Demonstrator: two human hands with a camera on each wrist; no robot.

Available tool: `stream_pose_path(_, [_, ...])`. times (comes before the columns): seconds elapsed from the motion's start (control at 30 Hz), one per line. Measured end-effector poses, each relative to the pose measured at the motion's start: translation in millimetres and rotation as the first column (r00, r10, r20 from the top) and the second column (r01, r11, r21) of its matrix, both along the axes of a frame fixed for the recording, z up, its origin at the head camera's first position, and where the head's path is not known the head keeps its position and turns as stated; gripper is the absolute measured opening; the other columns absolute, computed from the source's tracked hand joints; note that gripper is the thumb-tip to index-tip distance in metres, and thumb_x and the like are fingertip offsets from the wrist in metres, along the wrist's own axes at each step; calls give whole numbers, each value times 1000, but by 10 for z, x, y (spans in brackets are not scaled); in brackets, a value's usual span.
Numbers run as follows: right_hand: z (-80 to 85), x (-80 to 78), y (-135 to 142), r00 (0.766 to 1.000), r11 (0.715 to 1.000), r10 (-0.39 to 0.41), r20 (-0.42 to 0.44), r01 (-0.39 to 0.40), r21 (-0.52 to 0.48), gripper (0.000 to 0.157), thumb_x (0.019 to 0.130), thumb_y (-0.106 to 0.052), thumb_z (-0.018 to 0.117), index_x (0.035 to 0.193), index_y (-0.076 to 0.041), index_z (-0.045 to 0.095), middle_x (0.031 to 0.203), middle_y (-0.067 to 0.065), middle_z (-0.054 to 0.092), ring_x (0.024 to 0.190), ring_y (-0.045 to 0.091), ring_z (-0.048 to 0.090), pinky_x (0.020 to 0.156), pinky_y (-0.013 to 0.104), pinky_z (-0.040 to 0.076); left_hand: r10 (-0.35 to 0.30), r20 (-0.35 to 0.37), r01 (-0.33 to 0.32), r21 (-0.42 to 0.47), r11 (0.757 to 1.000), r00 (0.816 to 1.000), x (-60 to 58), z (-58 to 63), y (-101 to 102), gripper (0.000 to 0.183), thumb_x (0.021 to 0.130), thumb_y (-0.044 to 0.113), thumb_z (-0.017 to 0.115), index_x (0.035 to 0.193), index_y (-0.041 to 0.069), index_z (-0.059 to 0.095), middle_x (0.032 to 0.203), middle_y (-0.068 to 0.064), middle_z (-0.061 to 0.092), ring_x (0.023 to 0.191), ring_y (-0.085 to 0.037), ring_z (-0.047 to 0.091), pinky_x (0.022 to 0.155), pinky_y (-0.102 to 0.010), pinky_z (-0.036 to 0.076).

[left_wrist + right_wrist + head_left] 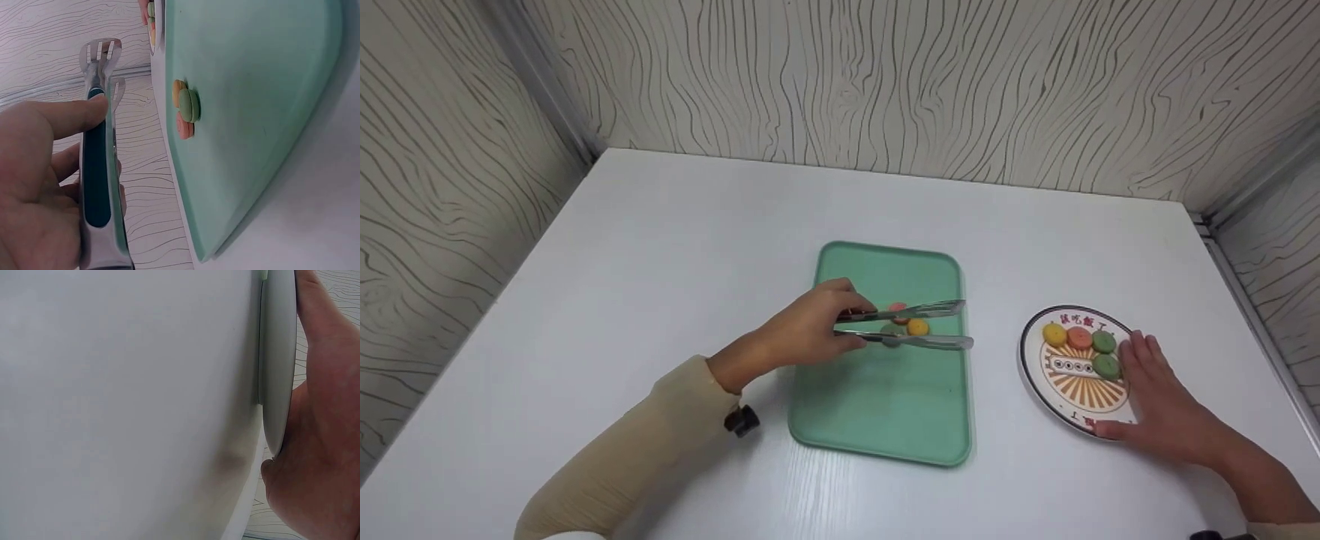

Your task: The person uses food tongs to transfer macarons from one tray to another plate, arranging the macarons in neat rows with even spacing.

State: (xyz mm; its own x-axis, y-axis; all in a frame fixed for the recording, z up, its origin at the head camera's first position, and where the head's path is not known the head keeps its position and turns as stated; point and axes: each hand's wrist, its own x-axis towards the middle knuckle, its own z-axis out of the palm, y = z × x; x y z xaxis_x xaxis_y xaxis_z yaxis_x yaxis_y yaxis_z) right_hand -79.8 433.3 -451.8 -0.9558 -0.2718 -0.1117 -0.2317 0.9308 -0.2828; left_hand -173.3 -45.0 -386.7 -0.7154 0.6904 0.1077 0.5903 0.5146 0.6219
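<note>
My left hand (810, 324) grips a pair of metal tongs (936, 342) over the green tray (877, 412). The tongs' arms are spread, their tips pointing right. Below them on the tray, a pink macaron (184, 125), a green macaron (189, 106) and a yellow macaron (918, 327) sit close together. Teal grip panels (97, 169) show along the tongs in the left wrist view, with my thumb on top. To the right, my right hand (1174, 412) rests against the rim of a round patterned plate (1033, 365), fingers extended and thumb spread along its near side.
On the plate's far half lie a yellow macaron (1054, 334), an orange-pink macaron (1080, 337) and two green macarons (1106, 366). A white table (682, 240) carries tray and plate. Wood-patterned panels (847, 90) enclose its back and sides.
</note>
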Motion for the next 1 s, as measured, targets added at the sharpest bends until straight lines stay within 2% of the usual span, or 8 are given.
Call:
stream_pose_path(0.3, [17,4,-6,1000,1000,12,-8,-12,-1,120,74,-51,73,146,8,-4,152,24,-13,138,29,-24,93,11,-17,14,32,-14,8,1000,999,-30,-31,-168,32,82,14,72,112,6,66,98,-7,57,90,-17,54,76,-31,48])
stream_pose_path(0.67, [23,-7,-21,1000,1000,5,-7,-5,-12,122,72,-52,74,146,8,-4,152,24,-13,138,29,-23,94,11,-17,10,101,-19,83,996,995,-34,-112,-451,30,80,7,73,109,2,67,97,-11,59,90,-26,55,76,-40,50])
stream_pose_path(0.77, [23,-4,-23,1000,1000,0,-3,0,-11,122,72,-52,74,146,7,-4,152,23,-14,138,29,-24,94,12,-17,14,129,-25,82,996,992,-38,-134,-517,29,79,6,73,108,1,67,97,-12,59,90,-28,55,77,-41,50])
stream_pose_path(1.0, [17,0,-19,1000,1000,7,-7,-7,-3,122,73,-52,74,145,8,-4,152,24,-14,138,29,-24,94,12,-17,29,139,-37,56,998,990,-56,-199,-577,30,78,6,73,108,1,68,97,-12,59,91,-26,56,78,-40,50])
